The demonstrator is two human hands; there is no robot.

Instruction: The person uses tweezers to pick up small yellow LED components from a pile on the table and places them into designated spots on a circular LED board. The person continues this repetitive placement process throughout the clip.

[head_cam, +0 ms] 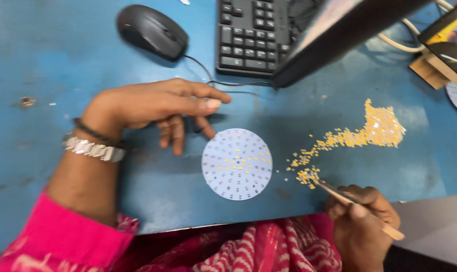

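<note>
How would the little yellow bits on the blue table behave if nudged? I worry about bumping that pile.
The yellow bits lie as a loose, thin scatter, so a push would probably spread them rather than move them together. They look tiny and likely very light; the right hand works them with tweezers. Being flat-looking, they seem more apt to slide than roll.
</note>
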